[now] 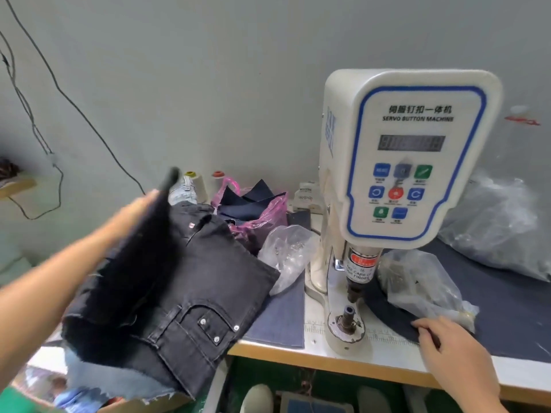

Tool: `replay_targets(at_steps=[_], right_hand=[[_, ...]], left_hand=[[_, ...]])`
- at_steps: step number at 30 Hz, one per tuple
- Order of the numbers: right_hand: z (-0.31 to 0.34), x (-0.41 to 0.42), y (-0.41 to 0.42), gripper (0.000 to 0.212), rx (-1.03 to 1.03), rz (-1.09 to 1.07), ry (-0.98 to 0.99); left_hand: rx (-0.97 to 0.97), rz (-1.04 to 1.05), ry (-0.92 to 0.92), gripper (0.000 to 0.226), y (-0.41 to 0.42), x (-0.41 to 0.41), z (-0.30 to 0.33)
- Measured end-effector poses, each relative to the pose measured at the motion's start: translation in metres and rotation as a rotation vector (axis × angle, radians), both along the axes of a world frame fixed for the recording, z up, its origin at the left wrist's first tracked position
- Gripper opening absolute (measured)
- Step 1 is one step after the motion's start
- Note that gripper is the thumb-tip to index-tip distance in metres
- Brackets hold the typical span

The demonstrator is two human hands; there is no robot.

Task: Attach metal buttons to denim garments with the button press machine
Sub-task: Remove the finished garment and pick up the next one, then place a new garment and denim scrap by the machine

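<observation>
Two hands are working: left grip (149, 201) is grasping black denim shorts (185, 281) left of the press (396, 174), right grip (447, 350) is lying released, so feeding flat seems wise.

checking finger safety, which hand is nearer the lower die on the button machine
Right. The right hand rests on the table edge just right of the lower die. The left hand is far off to the left, up on the black denim garment.

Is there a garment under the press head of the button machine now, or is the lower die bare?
Bare. The lower die stands uncovered; the black denim garment lies left of it.
</observation>
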State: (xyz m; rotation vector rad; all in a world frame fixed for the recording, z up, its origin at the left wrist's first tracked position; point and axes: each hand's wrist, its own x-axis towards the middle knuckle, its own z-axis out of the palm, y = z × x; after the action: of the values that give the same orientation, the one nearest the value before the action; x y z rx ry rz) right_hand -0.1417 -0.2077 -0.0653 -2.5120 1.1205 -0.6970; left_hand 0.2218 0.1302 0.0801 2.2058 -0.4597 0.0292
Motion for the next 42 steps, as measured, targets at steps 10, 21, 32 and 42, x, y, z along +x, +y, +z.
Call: replay_targets(at_steps=[10, 21, 32, 42], right_hand=[[0.021, -0.002, 0.054, 0.036, -0.01, 0.217, -0.351], [0.086, 0.138, 0.162, 0.027, 0.131, 0.863, -0.231], [0.081, 0.211, 0.143, 0.042, 0.218, 0.632, -0.262], [0.065, 0.279, 0.11, 0.038, -0.267, 0.46, 0.326]], left_hand=[[0.79, -0.042, -0.484, 0.079, -0.02, -0.026, -0.089], [0.547, 0.11, -0.641, 0.017, -0.057, -0.029, -0.061], [0.787, -0.29, -0.477, 0.023, -0.147, -0.001, -0.073], [0.441, -0.592, -0.221, 0.024, -0.122, 0.017, -0.075]])
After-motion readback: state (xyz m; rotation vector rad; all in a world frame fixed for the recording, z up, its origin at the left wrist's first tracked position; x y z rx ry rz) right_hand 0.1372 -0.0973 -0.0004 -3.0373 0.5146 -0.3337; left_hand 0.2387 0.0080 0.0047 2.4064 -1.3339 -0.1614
